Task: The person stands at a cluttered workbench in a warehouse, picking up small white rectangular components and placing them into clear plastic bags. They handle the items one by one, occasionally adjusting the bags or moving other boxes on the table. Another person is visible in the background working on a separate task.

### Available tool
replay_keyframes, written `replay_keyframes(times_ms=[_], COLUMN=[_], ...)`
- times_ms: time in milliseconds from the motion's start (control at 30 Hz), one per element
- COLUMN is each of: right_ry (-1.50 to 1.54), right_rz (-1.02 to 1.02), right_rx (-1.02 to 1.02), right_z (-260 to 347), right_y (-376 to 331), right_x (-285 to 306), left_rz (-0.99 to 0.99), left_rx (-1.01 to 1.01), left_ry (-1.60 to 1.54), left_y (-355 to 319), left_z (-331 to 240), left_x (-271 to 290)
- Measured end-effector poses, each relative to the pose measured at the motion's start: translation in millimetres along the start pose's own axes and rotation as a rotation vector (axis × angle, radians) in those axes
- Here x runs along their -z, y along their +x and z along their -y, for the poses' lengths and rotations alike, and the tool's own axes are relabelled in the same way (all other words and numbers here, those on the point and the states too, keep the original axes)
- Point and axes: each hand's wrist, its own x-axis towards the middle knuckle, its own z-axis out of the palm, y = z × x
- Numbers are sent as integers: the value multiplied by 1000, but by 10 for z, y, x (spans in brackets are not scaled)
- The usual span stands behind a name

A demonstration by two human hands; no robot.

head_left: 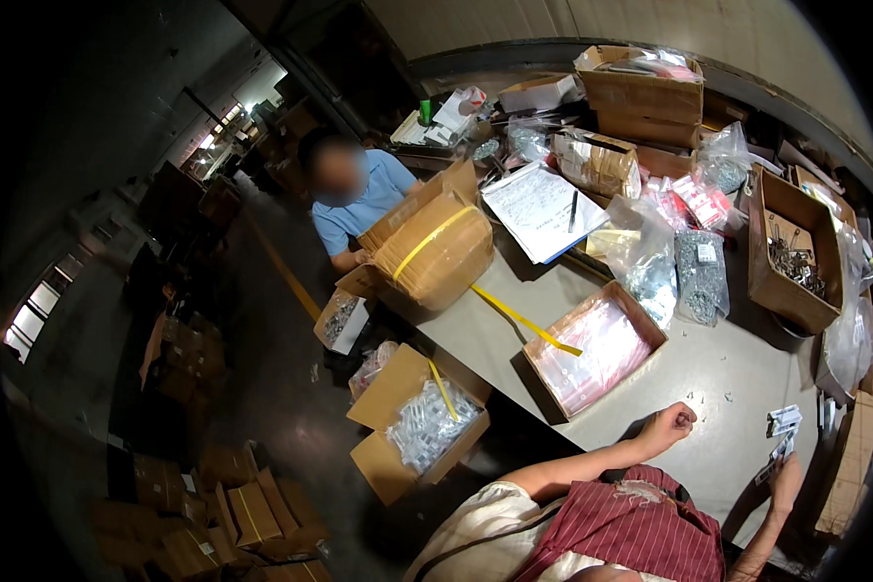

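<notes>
My left hand (667, 428) rests over the grey tabletop with its fingers curled closed. Whatever those fingers may hold is hidden. Several small metal bits, perhaps screws (701, 398), lie on the table just beyond it. Toward the right edge, my right hand (784, 479) is closed on a shiny silver metal fitting (780, 448). A second silver piece (784, 420) shows just above it; I cannot tell whether the two are joined. Left of my hands stands an open shallow carton (640, 308) with clear and pinkish plastic bags (592, 357) inside.
A brown box (795, 301) of metal parts stands at the far right. Bags of hardware (700, 276) and a clipboard with papers (543, 209) lie farther back. Across the table, a person in blue (373, 194) handles a big carton (436, 247). A parts carton (427, 427) sits below the table's left edge.
</notes>
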Motion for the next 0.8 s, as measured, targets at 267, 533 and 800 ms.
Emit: replay_keyframes(times_ms=[267, 533, 800], right_ry=[610, 1426, 1535], right_rz=[-363, 109, 633], right_rx=[-159, 114, 229], right_z=[42, 1260, 2105], right_y=[-226, -716, -858], right_x=[422, 949, 1450], left_rz=[-23, 220, 255], left_rx=[31, 89, 149], left_ry=[22, -357, -495], left_y=[-44, 23, -74], left_z=[-145, -345, -742], left_x=[34, 22, 181])
